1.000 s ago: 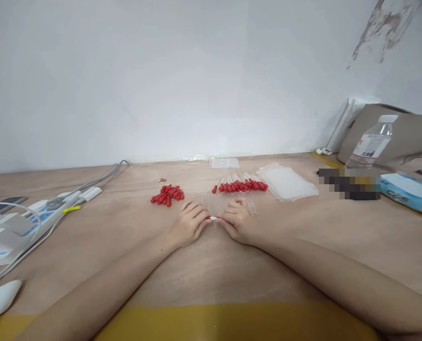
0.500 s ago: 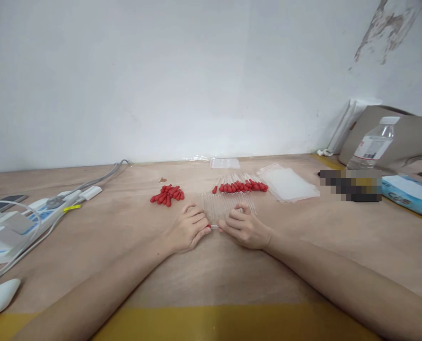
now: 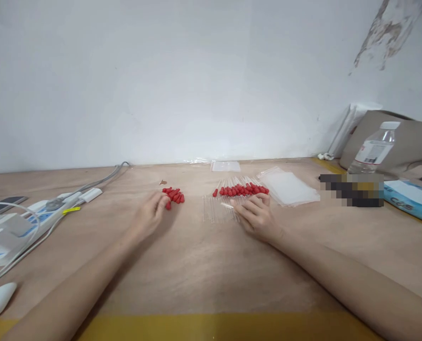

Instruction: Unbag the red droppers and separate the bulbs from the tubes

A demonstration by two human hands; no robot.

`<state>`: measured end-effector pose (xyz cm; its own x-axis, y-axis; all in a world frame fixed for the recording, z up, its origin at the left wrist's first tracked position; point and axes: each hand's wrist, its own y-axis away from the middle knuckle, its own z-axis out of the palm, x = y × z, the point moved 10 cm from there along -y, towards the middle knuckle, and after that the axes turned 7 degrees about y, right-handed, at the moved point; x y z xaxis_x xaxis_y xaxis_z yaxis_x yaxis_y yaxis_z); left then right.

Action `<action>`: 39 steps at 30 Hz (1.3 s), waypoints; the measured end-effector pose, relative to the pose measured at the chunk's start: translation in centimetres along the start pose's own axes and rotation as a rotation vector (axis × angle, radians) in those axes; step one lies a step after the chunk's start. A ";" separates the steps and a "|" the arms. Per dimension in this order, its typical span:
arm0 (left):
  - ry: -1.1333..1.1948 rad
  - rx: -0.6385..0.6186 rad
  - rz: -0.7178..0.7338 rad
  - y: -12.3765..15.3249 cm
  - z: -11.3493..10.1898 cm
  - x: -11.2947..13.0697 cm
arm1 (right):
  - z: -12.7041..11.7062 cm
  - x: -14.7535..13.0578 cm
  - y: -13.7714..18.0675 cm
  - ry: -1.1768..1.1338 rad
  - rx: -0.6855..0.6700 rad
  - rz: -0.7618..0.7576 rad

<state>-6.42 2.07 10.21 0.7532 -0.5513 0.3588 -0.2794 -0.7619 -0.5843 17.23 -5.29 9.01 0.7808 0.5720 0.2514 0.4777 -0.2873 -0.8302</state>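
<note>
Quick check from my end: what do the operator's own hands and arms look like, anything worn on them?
The left hand and right hand are bare, without gloves. No sleeves show on either forearm in view, and no watch, bracelet or cable is visible. Finger detail is slightly blurred.

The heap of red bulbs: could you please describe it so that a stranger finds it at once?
Below the white wall, on the table, find the left hand. The heap of red bulbs lies just to its right, small and jumbled. The neat row farther right has red ends too, but clear tubes run back from them; in the heap no tube shows.
</note>
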 end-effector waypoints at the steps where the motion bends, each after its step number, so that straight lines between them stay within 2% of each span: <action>1: -0.028 0.098 -0.064 -0.5 -1.7 -1.6 | 0.6 0.7 -0.1 -0.004 -0.021 0.077; 4: -0.105 0.182 -0.193 -1.2 -3.8 -5.6 | 2.7 1.5 -0.6 -0.071 -0.125 0.239; 7: -0.084 0.174 -0.327 -1.0 -3.3 -8.7 | 4.7 1.3 -1.6 -0.159 -0.217 0.341; 9: -0.016 0.188 -0.390 -0.7 -2.6 -10.1 | 5.8 0.8 -2.6 -0.177 -0.258 0.358; 15: 0.166 0.227 -0.466 -0.5 -0.9 -11.6 | 8.3 -1.8 -4.8 -0.048 -0.302 0.216; 18: 0.240 0.235 -0.465 -0.5 -0.5 -11.9 | 9.5 -2.9 -5.0 0.018 -0.311 0.145; 22: 0.225 0.219 -0.465 -0.3 -0.2 -12.2 | 10.9 -3.7 -4.8 0.054 -0.367 0.118; 31: 0.191 0.218 -0.496 -0.1 -0.7 -12.9 | 10.9 -5.0 -4.5 -0.020 -0.448 0.152; 39: 0.254 0.230 -0.540 0.5 -0.1 -14.9 | 8.4 -4.8 -3.8 -0.051 -0.375 0.140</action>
<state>-17.83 9.87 4.66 0.5797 -0.1948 0.7912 0.2562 -0.8781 -0.4040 8.28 -0.49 6.83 0.8324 0.5421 0.1155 0.4891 -0.6205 -0.6130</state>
